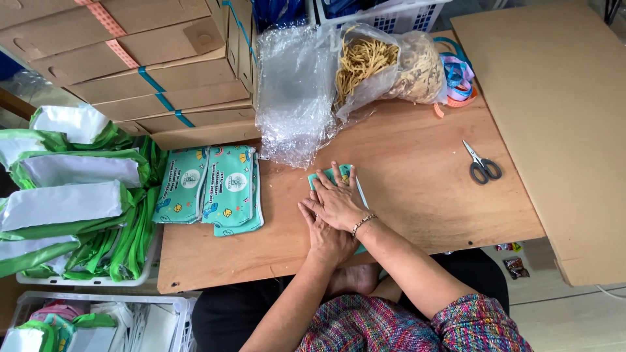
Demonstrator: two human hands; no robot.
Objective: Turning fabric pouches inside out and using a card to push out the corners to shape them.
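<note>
Stacked hands (332, 212) flatten teal, seemingly fabric pouch (339, 175).

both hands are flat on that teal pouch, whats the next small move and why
Probably lift the right hand and left hand and slide the pouch left onto the stacked pouches. It lies flat under both stacked palms, looks pressed, and the finished ones sit in neat piles beside it on the table.

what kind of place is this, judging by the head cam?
Likely a small packing workshop. Stacked strapped cardboard boxes, a pile of matching teal zip pouches, and a bag of rubber bands sit around a wooden table, where both hands press one pouch flat.
</note>
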